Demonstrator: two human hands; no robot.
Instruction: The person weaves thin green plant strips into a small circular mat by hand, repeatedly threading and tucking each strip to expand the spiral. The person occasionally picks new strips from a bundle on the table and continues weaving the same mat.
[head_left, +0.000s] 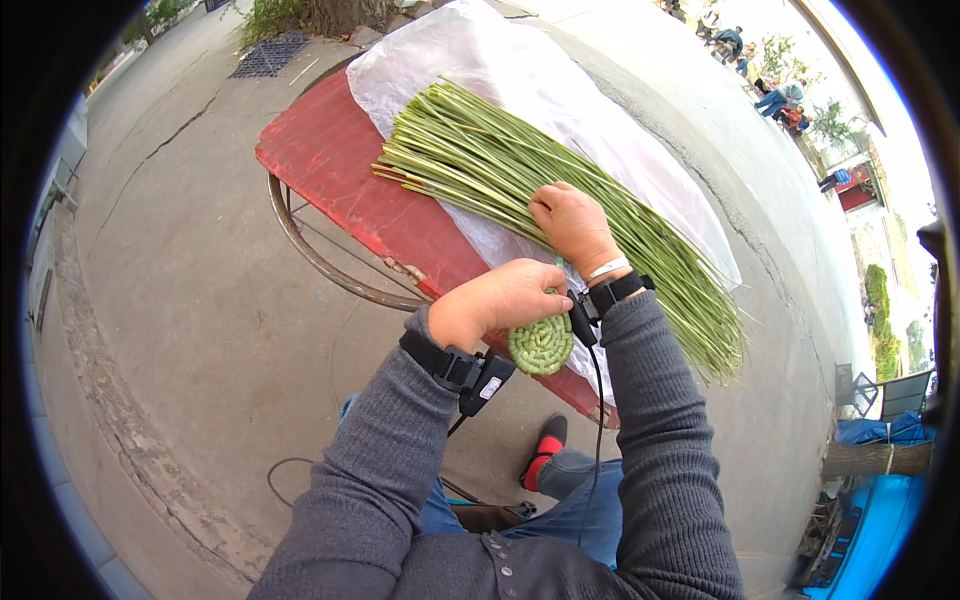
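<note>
My left hand (510, 296) grips the top edge of a small round coil woven from green plant stems (541, 346), which hangs just past the near side of the red board. A thin green strand runs up from the coil between my hands. With fingers curled, my right hand (574, 221) rests at the near side of a large bundle of long green stems (487, 154); whether it holds a stem or the strand is hidden by the fingers. The bundle lies across a white plastic sheet (480, 52).
The red board (337, 165) lies on a round metal frame (300, 251). Black cables hang from the bands on both wrists, one down past my leg (574, 517). Paved ground surrounds the board. Several people sit far off at the upper right.
</note>
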